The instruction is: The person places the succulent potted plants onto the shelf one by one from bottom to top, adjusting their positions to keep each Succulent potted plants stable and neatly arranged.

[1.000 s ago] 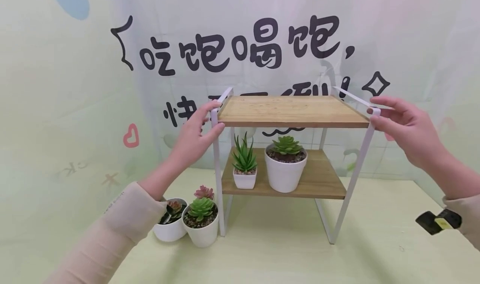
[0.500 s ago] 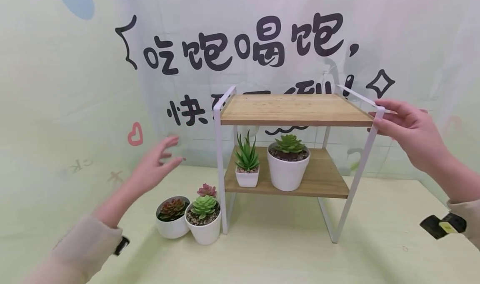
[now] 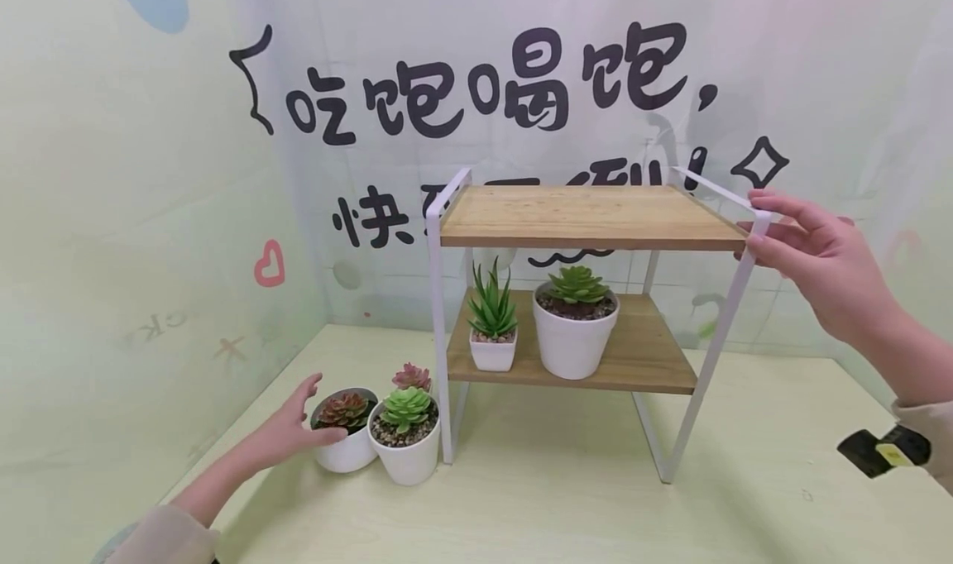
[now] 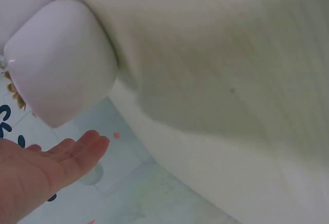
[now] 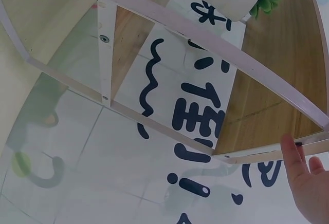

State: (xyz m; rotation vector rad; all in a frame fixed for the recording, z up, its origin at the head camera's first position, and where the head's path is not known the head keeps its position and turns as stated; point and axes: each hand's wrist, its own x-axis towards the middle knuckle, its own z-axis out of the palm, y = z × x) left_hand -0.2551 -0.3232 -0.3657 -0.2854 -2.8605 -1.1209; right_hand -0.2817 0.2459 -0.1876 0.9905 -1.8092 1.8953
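One desk [image 3: 551, 514] carries one rack [image 3: 437, 332] with two wooden shelves [image 3: 588, 215], where one spiky plant [image 3: 492, 309] and one rounded plant [image 3: 577, 288] make two on the lower shelf [image 3: 640, 361], while one reddish plant [image 3: 345, 413], one green plant [image 3: 405, 411] and one pink plant [image 3: 412, 377] make three to the left, five altogether.

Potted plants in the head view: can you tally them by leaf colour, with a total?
Green: 3 (spiky plant and rosette plant on the rack, light-green plant on the table)
Pink: 1 (pink plant, partly hidden)
Reddish-brown: 1 (reddish-brown plant by the left hand)
Total: 5
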